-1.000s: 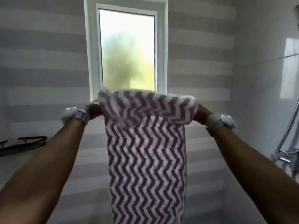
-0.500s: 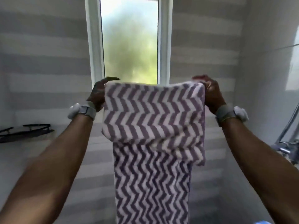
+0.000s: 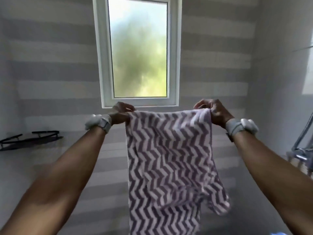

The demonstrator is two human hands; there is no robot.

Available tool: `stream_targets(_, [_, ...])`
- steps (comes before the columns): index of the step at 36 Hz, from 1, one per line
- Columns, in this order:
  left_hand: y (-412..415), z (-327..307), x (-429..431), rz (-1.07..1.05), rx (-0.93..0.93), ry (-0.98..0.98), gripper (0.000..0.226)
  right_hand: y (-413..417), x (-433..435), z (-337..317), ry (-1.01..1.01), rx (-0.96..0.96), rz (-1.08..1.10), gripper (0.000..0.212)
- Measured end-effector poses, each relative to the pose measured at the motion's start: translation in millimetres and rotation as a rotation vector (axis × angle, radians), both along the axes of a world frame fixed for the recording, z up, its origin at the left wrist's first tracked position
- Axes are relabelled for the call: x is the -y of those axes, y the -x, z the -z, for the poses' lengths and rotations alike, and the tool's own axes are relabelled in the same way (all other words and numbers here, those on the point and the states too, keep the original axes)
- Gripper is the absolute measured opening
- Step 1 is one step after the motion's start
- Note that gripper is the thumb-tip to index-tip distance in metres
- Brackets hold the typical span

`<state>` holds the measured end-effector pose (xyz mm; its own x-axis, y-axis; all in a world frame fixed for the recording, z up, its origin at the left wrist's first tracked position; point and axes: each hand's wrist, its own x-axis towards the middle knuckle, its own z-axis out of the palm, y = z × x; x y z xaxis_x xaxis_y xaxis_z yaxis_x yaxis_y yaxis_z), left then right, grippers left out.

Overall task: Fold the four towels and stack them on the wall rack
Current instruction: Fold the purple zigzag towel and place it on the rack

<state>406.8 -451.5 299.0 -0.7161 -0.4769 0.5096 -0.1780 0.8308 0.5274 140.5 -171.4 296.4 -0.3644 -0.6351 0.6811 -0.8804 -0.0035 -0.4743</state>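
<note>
A purple-and-white zigzag towel (image 3: 169,158) hangs in front of me, held up by its top edge at arm's length. My left hand (image 3: 122,113) pinches the top left corner and my right hand (image 3: 213,110) pinches the top right corner. A front layer of the towel hangs down over a longer layer behind it. The black wire wall rack (image 3: 30,139) is mounted on the left wall, well left of my left arm, and it looks empty. No other towels are in view.
A frosted window (image 3: 138,48) sits in the striped tiled wall straight ahead. A chrome shower tap and pipe (image 3: 302,150) stand out from the right wall near my right forearm. Something blue (image 3: 279,233) shows at the bottom edge.
The folded-over front flap has dropped from a short fold to a long hanging layer. Both hands stay at the top corners, now spread a little wider.
</note>
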Motion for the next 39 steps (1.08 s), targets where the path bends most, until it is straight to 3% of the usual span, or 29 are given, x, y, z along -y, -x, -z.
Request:
stream_targets(2, [1.2, 0.4, 4.9, 0.040, -0.298, -0.083, 0.031, 2.0, 0.3, -1.9, 0.230, 0.086, 0.012, 0.022])
stream_targets(4, [2.8, -3.6, 8.3, 0.075, -0.411, -0.098, 0.030, -3.9, -2.4, -5.9, 0.387, 0.171, -0.056, 0.026])
stream_targets(5, [4.5, -2.4, 10.5, 0.091, -0.334, -0.066, 0.025, -5.3, -2.9, -4.9, 0.340, 0.208, -0.097, 0.025])
stream_targets(7, [8.7, 9.7, 14.0, 0.053, 0.013, 0.043, 0.015, -4.0, 0.1, 12.0, -0.007, 0.274, -0.139, 0.020])
stream_targets(9, [7.9, 18.2, 18.4, 0.017, 0.111, 0.117, 0.032, 7.0, 6.5, 31.1, -0.193, 0.179, -0.040, 0.028])
stream_targets(12, [-1.0, 20.1, 8.6, 0.042, -0.319, 0.017, 0.031, 16.1, 10.8, 36.6, 0.102, 0.108, 0.129, 0.036])
stream_targets(14, [-2.6, 23.6, -0.5, 0.054, -0.506, -0.113, 0.026, 14.7, 9.8, 34.8, 0.285, 0.211, 0.045, 0.033])
stream_targets(15, [-2.9, 27.5, -6.4, 0.078, -0.442, -0.134, 0.022, 12.8, 9.3, 35.2, 0.257, 0.246, -0.036, 0.032])
stream_targets(18, [-5.3, 41.7, -10.5, -0.043, 0.093, 0.010, 0.005, 11.9, 18.5, 45.6, -0.087, 0.171, -0.073, 0.021])
stream_targets(19, [-5.8, 42.0, -8.4, -0.030, 0.083, 0.047, 0.011, 12.6, 21.9, 49.3, -0.093, 0.147, -0.041, 0.022])
stream_targets(23, [-5.0, 37.5, 7.6, -0.033, -0.351, 0.009, 0.017, 11.7, 25.4, 45.1, 0.121, 0.159, 0.138, 0.031])
stream_targets(26, [-10.3, 28.6, 11.1, -0.100, -0.228, 0.048, 0.018, 15.5, 26.0, 38.8, 0.069, 0.131, 0.222, 0.010])
stream_targets(29, [-12.6, 26.9, 18.2, -0.336, -0.202, 0.075, 0.012, 22.3, 30.7, 36.7, 0.066, 0.136, 0.320, 0.021])
stream_targets(31, [-8.4, 29.0, 17.9, -0.398, -0.235, -0.091, 0.018, 20.9, 30.4, 35.3, 0.075, 0.169, 0.386, 0.029])
stream_targets(34, [-0.5, 30.8, 13.7, -0.247, -0.237, -0.461, 0.029, 15.7, 30.8, 23.6, 0.128, 0.313, 0.382, 0.031])
stream_targets(39, [2.7, 36.2, 3.9, 0.033, 0.071, -0.832, 0.054, 13.9, 29.5, 8.1, 0.218, 0.626, 0.161, 0.016])
